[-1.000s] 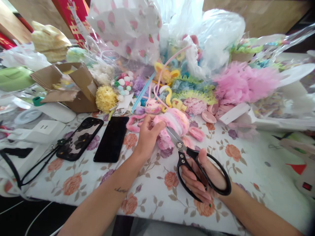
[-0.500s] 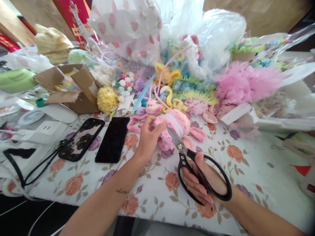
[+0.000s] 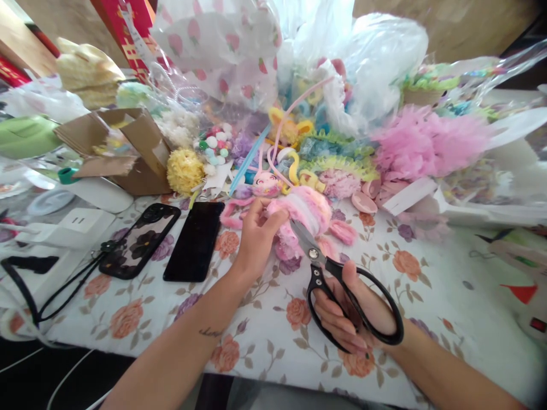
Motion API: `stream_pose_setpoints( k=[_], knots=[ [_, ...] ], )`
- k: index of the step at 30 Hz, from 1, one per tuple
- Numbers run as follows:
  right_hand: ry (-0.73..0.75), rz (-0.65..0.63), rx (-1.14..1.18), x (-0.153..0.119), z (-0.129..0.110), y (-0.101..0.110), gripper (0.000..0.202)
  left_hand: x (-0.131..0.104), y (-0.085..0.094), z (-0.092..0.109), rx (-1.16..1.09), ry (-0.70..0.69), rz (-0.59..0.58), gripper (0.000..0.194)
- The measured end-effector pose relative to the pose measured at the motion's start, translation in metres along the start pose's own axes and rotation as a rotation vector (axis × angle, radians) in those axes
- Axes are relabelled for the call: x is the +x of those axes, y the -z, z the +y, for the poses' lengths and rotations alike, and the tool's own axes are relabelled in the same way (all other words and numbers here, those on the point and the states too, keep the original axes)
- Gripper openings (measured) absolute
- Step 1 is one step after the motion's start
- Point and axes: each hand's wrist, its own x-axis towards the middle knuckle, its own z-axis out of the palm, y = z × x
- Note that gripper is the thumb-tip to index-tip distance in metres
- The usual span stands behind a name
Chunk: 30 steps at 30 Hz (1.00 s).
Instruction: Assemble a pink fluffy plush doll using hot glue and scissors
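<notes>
My left hand pinches the left side of a fluffy pink bundle with a white band round its middle; it looks like plush yarn. Through the handle loops of black-handled scissors go the fingers and thumb of my right hand. The scissors' metal blades point up and left into the pink fluff, close to my left fingertips, and their tips are hidden there. A loose pink tuft lies just right of the bundle. To its left, a pink fuzzy strand curls on the cloth.
Left of my arm lie a black phone and a flower-patterned phone with a strap. A cardboard box, a yellow pompom, a pink rabbit-eared figure and pink tulle crowd the back of the floral tablecloth.
Very little differs. The scissors and both hands keep nearly the same place at the pink bundle, and the view has shifted slightly.
</notes>
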Motion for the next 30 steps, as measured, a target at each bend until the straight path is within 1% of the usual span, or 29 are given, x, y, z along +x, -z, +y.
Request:
stream_pose_setpoints(
  k=[6,12,15,19,30],
  knots=[
    [-0.002,0.013,0.015,0.0003,0.0025,0.0019,0.067,-0.0027,0.0002,0.0062,0.109,-0.044,0.019,0.013],
    [0.016,0.094,-0.027,-0.0007,0.0044,0.0016,0.066,-0.0036,-0.0003,0.0067,0.172,-0.066,0.024,0.011],
    [0.010,0.065,-0.009,-0.0005,0.0032,0.0006,0.067,-0.0028,-0.0008,0.0048,0.146,-0.046,0.001,0.015],
    [0.002,-0.015,0.037,0.0002,0.0017,0.0003,0.071,-0.0016,-0.0015,0.0035,0.081,-0.020,0.020,0.019],
    [-0.011,0.009,0.037,-0.0020,0.0022,0.0011,0.072,0.0009,0.0027,0.0013,0.139,-0.024,0.084,0.016]
  ],
)
